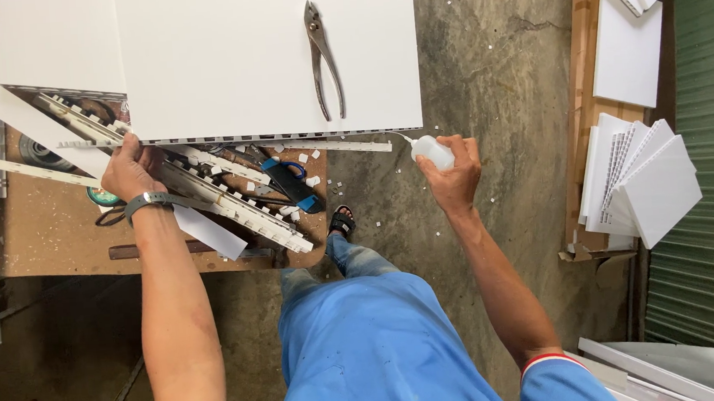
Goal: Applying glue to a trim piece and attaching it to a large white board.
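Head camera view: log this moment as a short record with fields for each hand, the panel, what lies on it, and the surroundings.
left hand: left hand grips the near edge of the white panel
right hand: right hand holds a small white squeeze bottle, nozzle at the panel's near right corner
on panel: metal pliers, lying flat
below panel: wooden table with white slotted strips and small white offcuts
right side: stacked white panels by a green shutter
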